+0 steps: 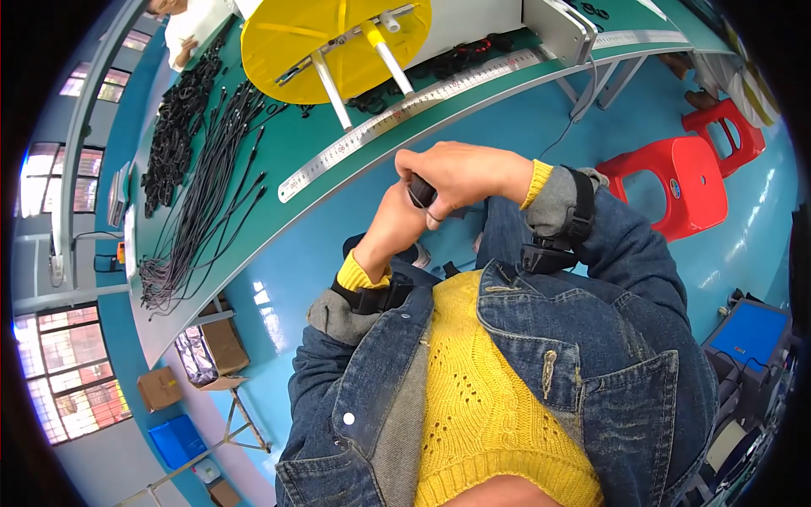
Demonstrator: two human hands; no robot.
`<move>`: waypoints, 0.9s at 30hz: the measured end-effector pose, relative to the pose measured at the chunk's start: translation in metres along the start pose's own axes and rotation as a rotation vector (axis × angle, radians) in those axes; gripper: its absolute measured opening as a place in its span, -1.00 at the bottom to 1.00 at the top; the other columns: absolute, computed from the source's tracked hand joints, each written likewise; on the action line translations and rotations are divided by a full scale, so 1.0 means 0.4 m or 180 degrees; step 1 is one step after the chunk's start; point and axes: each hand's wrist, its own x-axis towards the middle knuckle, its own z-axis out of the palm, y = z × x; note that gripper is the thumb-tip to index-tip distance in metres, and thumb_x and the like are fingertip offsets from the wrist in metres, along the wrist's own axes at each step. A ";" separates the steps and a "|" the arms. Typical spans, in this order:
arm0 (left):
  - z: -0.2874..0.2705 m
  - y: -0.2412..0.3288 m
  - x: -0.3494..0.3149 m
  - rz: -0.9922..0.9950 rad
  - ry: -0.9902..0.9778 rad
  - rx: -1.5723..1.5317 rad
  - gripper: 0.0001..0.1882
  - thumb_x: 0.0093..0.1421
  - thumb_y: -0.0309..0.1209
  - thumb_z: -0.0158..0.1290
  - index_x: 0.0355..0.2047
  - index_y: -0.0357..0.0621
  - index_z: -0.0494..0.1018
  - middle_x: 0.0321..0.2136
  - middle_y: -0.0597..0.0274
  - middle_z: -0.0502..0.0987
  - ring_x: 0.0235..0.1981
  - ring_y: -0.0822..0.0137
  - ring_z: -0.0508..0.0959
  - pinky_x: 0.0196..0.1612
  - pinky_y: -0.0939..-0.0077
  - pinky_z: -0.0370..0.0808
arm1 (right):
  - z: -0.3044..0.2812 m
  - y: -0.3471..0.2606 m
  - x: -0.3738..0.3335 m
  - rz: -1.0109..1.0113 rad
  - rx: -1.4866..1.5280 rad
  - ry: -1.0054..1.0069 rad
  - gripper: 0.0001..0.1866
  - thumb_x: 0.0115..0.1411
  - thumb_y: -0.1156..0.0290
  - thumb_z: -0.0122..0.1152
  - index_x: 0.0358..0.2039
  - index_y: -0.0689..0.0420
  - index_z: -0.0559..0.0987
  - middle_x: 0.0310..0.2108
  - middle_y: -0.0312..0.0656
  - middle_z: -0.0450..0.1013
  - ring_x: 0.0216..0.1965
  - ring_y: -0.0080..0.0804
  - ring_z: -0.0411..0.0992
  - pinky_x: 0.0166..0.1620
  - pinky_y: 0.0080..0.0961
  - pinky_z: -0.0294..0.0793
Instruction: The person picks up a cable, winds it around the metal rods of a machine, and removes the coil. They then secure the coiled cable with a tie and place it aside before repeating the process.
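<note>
In front of my body, just off the table's near edge, both hands meet around a small dark bundle [421, 191], perhaps a coiled black cable; its kind is mostly hidden by my fingers. My left hand [395, 218] grips it from below. Curled over its top and right side are the fingers of my right hand [466, 172]. Beyond my hands, a yellow disc [291, 51] with white rods [329, 89] stands over the green table [253, 182]. A long steel ruler [372, 131] lies along the table's near edge.
Loose dark cables [211, 186] lie spread on the table's left side, beside a pile of coiled black cables [173, 139]. A metal bracket [562, 29] stands at the back. Red stools [676, 186] are at right. Another person [182, 34] is at the far left.
</note>
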 end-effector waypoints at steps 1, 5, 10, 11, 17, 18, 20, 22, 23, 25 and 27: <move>0.010 -0.011 -0.003 0.0466 0.0378 0.0157 -0.52 -0.12 -0.51 0.17 -0.15 -0.27 0.31 -0.46 0.29 0.42 -0.46 0.54 0.39 -0.45 0.70 0.32 | 0.024 0.016 0.004 -0.0229 0.0206 0.0224 -0.49 -0.22 0.46 0.33 -0.20 0.21 0.35 -0.55 -0.20 0.42 -0.49 -0.60 0.41 -0.46 -0.66 0.38; 0.002 -0.017 -0.028 0.0970 0.0665 -0.0454 -0.41 -0.20 -0.55 0.20 -0.09 -0.26 0.27 -0.46 0.31 0.41 -0.44 0.53 0.38 -0.43 0.65 0.34 | 0.115 0.066 0.003 -0.0460 0.1506 0.0732 -0.51 -0.20 0.47 0.30 -0.24 0.21 0.31 -0.50 -0.17 0.39 -0.55 -0.49 0.38 -0.48 -0.60 0.35; -0.036 -0.033 -0.077 0.0933 0.0328 -0.0937 -0.45 -0.20 -0.47 0.24 -0.15 -0.23 0.29 -0.47 0.34 0.37 -0.45 0.50 0.38 -0.40 0.58 0.37 | 0.142 0.027 -0.027 0.0351 0.3872 0.0756 -0.59 -0.12 0.41 0.22 -0.23 0.20 0.32 -0.51 -0.11 0.36 -0.60 -0.31 0.32 -0.50 -0.51 0.34; -0.046 -0.032 -0.085 0.0971 0.0459 -0.0900 -0.45 -0.20 -0.47 0.24 -0.15 -0.23 0.29 -0.47 0.34 0.37 -0.45 0.50 0.38 -0.40 0.58 0.37 | 0.124 0.013 -0.024 0.0504 0.4130 0.0733 -0.61 -0.08 0.39 0.20 -0.23 0.20 0.32 -0.54 -0.10 0.35 -0.61 -0.28 0.31 -0.51 -0.50 0.33; 0.029 -0.048 -0.092 0.0809 0.0885 -0.0101 -0.58 -0.15 -0.37 0.20 -0.27 -0.26 0.36 -0.45 0.10 0.49 -0.43 0.33 0.51 -0.42 0.41 0.41 | 0.122 -0.063 -0.009 -0.0065 -0.0389 0.1579 -0.77 0.03 0.33 0.10 -0.40 0.22 0.36 -0.67 -0.06 0.35 -0.60 -0.11 0.37 -0.54 -0.35 0.33; 0.035 -0.059 -0.088 0.1133 0.1008 -0.0118 -0.62 -0.12 -0.37 0.18 -0.29 -0.27 0.36 -0.48 0.09 0.49 -0.44 0.29 0.52 -0.45 0.38 0.41 | 0.134 -0.065 0.002 -0.0167 -0.0390 0.1534 -0.77 0.03 0.33 0.10 -0.40 0.22 0.36 -0.67 -0.06 0.35 -0.60 -0.11 0.37 -0.54 -0.35 0.33; 0.030 -0.087 -0.085 0.0944 0.1064 0.0197 -0.65 -0.10 -0.35 0.16 -0.33 -0.28 0.37 -0.50 0.08 0.50 -0.45 0.24 0.53 -0.45 0.34 0.41 | 0.165 -0.061 0.023 0.0012 -0.0085 0.1629 -0.70 0.02 0.22 0.12 -0.49 0.23 0.36 -0.69 -0.05 0.37 -0.58 -0.05 0.39 -0.52 -0.25 0.36; 0.024 -0.114 -0.078 0.0620 0.0907 0.0817 -0.70 -0.05 -0.31 0.13 -0.41 -0.31 0.38 -0.54 0.06 0.51 -0.46 0.13 0.54 -0.44 0.26 0.41 | 0.190 -0.052 0.034 0.0078 0.0054 0.1659 -0.65 0.02 0.17 0.13 -0.54 0.23 0.36 -0.70 -0.05 0.37 -0.58 -0.02 0.39 -0.50 -0.21 0.37; 0.031 -0.138 -0.071 0.0606 0.0957 0.0810 -0.70 -0.05 -0.31 0.13 -0.41 -0.31 0.38 -0.54 0.06 0.51 -0.46 0.13 0.54 -0.44 0.26 0.41 | 0.205 -0.039 0.037 0.0162 -0.0067 0.1546 -0.65 0.03 0.16 0.12 -0.55 0.23 0.36 -0.69 -0.04 0.38 -0.59 -0.03 0.39 -0.50 -0.23 0.37; 0.050 -0.198 -0.048 0.0910 0.0878 0.0657 -0.75 -0.02 -0.32 0.11 -0.50 -0.27 0.37 -0.63 0.14 0.47 -0.57 0.23 0.51 -0.55 0.34 0.39 | 0.220 -0.016 0.046 0.0342 -0.0310 0.1339 -0.64 0.04 0.16 0.12 -0.58 0.24 0.37 -0.69 -0.03 0.38 -0.61 -0.04 0.39 -0.50 -0.26 0.38; 0.037 -0.201 -0.055 0.1035 0.0875 0.0571 -0.77 -0.01 -0.32 0.10 -0.54 -0.25 0.37 -0.67 0.18 0.45 -0.63 0.27 0.49 -0.60 0.39 0.38 | 0.225 -0.004 0.047 0.0528 0.0056 0.0961 -0.64 0.05 0.17 0.11 -0.58 0.25 0.38 -0.68 -0.04 0.39 -0.62 -0.08 0.40 -0.51 -0.30 0.37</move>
